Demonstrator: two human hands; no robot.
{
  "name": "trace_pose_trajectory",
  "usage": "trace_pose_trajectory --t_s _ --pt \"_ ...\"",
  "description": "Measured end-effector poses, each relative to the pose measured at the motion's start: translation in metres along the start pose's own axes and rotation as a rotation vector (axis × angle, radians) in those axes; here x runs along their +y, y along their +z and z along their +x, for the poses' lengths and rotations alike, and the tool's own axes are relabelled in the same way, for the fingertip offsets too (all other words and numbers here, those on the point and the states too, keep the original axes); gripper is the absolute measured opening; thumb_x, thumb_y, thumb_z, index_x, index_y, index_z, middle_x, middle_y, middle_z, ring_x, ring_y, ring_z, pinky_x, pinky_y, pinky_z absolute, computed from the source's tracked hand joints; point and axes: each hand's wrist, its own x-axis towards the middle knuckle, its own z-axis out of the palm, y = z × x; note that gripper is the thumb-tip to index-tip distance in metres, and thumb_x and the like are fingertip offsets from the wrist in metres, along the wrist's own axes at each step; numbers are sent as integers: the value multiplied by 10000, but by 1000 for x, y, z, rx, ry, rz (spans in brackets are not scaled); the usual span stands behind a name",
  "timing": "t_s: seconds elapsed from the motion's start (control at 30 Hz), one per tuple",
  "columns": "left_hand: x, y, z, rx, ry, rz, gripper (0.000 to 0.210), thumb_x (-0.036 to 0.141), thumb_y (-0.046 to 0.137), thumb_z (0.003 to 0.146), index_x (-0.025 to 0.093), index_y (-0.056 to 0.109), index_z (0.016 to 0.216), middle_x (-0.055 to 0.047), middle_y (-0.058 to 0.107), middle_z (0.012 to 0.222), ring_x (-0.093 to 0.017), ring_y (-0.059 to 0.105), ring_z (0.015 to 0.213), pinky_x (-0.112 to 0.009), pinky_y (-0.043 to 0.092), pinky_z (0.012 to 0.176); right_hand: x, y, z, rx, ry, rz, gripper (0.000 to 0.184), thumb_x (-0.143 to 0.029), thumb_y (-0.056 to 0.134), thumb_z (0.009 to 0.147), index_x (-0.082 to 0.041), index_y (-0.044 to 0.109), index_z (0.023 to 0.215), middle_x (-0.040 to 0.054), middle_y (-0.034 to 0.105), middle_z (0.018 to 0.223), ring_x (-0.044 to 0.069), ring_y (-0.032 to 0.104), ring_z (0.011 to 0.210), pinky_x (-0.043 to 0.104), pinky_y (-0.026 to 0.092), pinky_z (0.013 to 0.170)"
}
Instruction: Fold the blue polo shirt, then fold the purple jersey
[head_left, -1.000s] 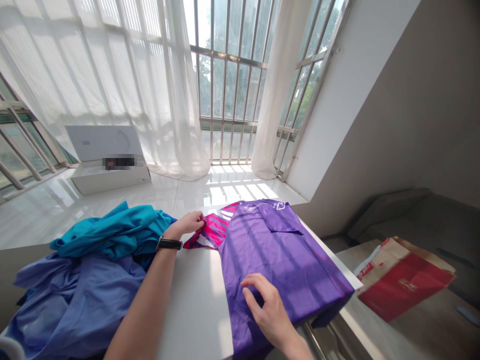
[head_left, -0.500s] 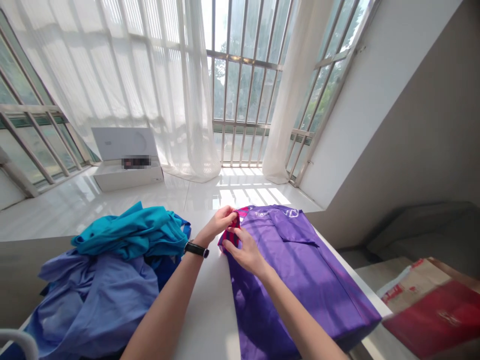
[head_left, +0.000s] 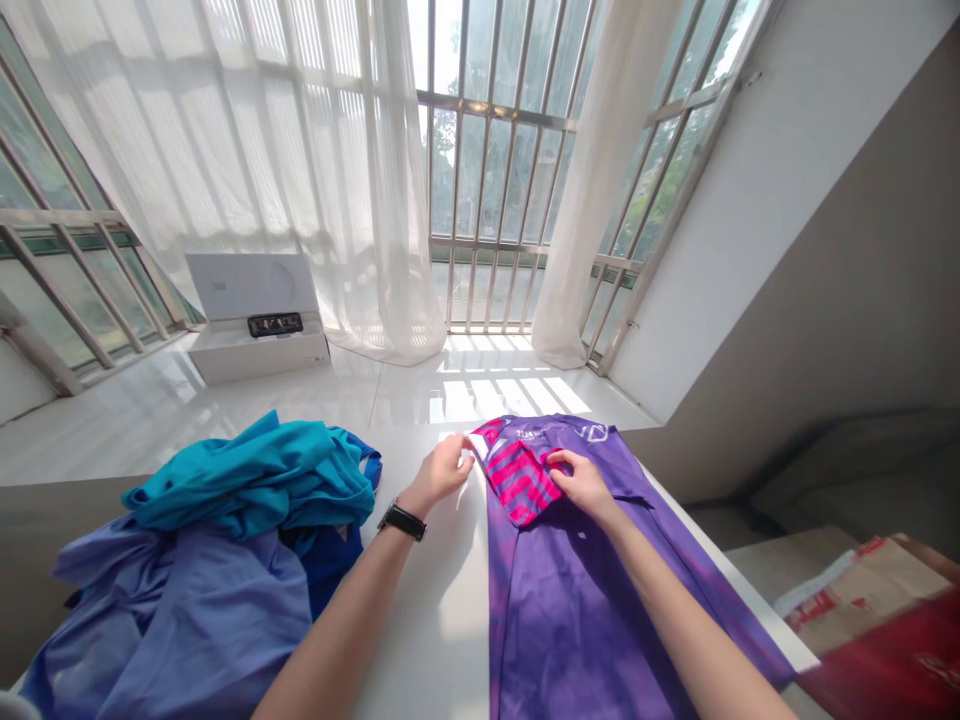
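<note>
A purple jersey (head_left: 592,590) lies spread on the white table, with white print near its collar. Its pink-and-purple striped sleeve (head_left: 523,484) is folded inward over the body. My right hand (head_left: 586,487) pinches the edge of that sleeve between thumb and fingers. Just left of the sleeve's shoulder end, my left hand (head_left: 441,472) hovers with loosely bent fingers, thumb and forefinger apart, and nothing visible in it. The far sleeve is folded in too, partly behind my right hand. A black-strapped watch (head_left: 403,520) is on my left wrist.
On the left lies a heap of clothes, a teal garment (head_left: 247,475) over a lavender-blue one (head_left: 187,620). An open white box (head_left: 259,355) with a dark phone-like object (head_left: 275,325) stands on the sill. Red-and-tan paper bags (head_left: 877,620) are at the lower right.
My right hand has moved right, drawing the striped sleeve across the jersey's body. My left hand has let go of the sleeve and dropped slightly.
</note>
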Motion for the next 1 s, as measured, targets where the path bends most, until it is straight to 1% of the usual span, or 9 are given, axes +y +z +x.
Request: trace_pose_trajectory --t_s 0.1,0.17,0.27,0.43,0.53,0.63,0.77,0.87,1.0 --pt "2 7 6 -22 22 115 192 238 524 901 228 644 1051 -67 706 1064 -262 655 1057 -382 521 938 14 2 -4 -22 -15 -2 358 -153 566 652 -206 745 957 73 799 1051 256 741 1012 391 548 965" --pt "6 13 16 -31 38 181 228 235 516 915 212 654 1095 -98 707 1113 -289 642 1096 -409 506 964 20 3 -6 -17 -28 -8 341 -173 586 658 -207 747 956 79 798 1039 271 740 999 415 546 967" --pt "15 27 42 -70 93 255 285 214 504 931 195 653 1174 -126 700 1185 -299 630 1131 -419 487 997 26 3 -8 12 -57 -1 248 -258 612 704 -204 747 906 98 791 989 290 736 941 453 549 939" --pt "32 53 94 -235 283 299 371 322 652 879 219 660 1235 -94 702 1237 -298 615 1169 -414 462 1048 33 6 -13 59 -128 72 302 -330 597 764 -201 736 1000 97 781 1048 265 727 984 414 551 935" --pt "39 63 112 -329 392 271 326 360 740 807 263 718 1118 -36 728 1165 -272 622 1155 -377 453 1059 35 5 -15 93 -144 100 308 -326 586 794 -212 727 1043 85 781 1076 248 724 1015 395 548 956" --pt "43 68 117 -358 453 215 123 266 681 840 262 744 946 -9 744 1053 -219 640 1089 -324 443 1053 37 2 -15 136 -131 105 300 -324 562 825 -224 718 1060 74 785 1064 238 728 987 388 559 931" --pt "43 74 119 -302 391 158 189 198 538 900 218 726 907 -27 735 939 -187 661 925 -278 501 890 41 0 -12 173 -110 104 311 -334 562 817 -213 714 1061 75 782 1013 236 725 909 383 570 878" --pt "43 80 126 -260 299 155 265 297 471 966 198 715 936 -19 723 870 -166 650 775 -248 503 723 45 0 -10 199 -54 99 342 -356 579 795 -200 704 1073 78 771 977 218 698 760 373 573 790" --pt "44 90 133 -229 222 209 303 385 500 980 194 714 882 -23 719 829 -166 642 743 -243 483 688 50 -1 -8 240 37 86 357 -376 582 777 -184 683 1061 71 743 875 191 626 606 357 556 690"
